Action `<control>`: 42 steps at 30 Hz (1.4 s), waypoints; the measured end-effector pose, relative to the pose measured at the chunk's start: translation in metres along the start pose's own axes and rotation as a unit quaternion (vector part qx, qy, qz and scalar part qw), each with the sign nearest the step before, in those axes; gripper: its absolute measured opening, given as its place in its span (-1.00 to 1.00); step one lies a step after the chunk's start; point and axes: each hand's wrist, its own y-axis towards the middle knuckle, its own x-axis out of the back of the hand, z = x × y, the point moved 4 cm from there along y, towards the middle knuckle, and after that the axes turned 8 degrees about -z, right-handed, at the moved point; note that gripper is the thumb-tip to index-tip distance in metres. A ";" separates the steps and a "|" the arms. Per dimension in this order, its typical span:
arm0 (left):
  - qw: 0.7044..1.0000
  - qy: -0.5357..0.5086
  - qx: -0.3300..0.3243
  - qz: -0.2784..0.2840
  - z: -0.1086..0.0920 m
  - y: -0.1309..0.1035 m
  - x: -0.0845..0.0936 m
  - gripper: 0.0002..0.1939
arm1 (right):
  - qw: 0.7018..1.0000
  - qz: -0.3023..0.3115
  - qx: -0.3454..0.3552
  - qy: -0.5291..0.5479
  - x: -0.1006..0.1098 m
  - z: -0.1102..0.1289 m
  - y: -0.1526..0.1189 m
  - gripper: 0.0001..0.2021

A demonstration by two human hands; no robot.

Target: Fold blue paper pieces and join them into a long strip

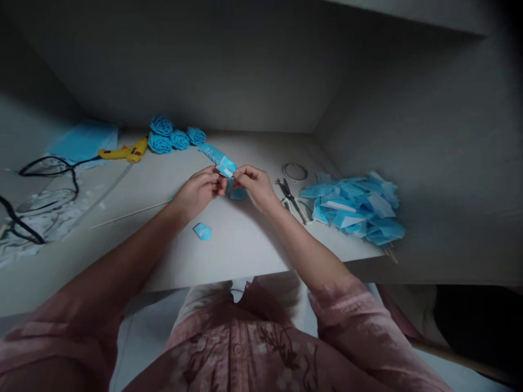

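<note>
Between my two hands, near the table's middle, is a small blue piece of thin sheet material [226, 166] with a pale patch. My left hand [202, 187] pinches its left side. On the right edge, the fingertips of my right hand [254, 184] are closed. A row of overlapping blue pieces [209, 152] lies just behind it; I cannot tell whether they are joined. Another blue piece [237, 191] lies beneath my hands. Nearer to me is a loose five-sided blue piece [202, 231]. A thin wooden stick [131, 214] runs left from under my left wrist.
Several blue fabric-like roses [180, 140] sit at the back, beside a yellow glue gun [133, 151] with black cord. Blue sheets [84, 140] and white scraps [49, 223] lie left. Scissors [291, 198], a wire coil [295, 171] and a blue pile [355, 207] lie right.
</note>
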 end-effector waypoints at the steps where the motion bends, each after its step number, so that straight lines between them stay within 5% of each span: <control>1: 1.000 0.004 -0.004 -0.011 -0.001 0.000 0.001 -0.89 | 1.000 0.002 -0.005 0.001 0.000 0.000 0.000 -0.65; 9: 0.992 0.043 -0.009 -0.122 -0.003 0.002 0.012 -0.78 | 0.999 0.030 -0.028 0.013 -0.003 -0.006 0.000 -0.74; 27: 0.994 0.001 0.011 -0.106 0.003 0.003 0.013 -0.74 | 0.999 0.046 -0.024 0.012 -0.004 -0.003 -0.002 -0.49; 34: 0.993 -0.052 0.053 -0.096 0.002 0.002 0.005 -0.86 | 0.999 0.033 0.024 -0.012 -0.006 0.000 -0.003 -0.73; 42: 0.993 -0.052 0.057 -0.091 0.004 0.000 0.003 -0.78 | 0.999 0.029 0.028 -0.004 -0.009 0.002 -0.005 -0.87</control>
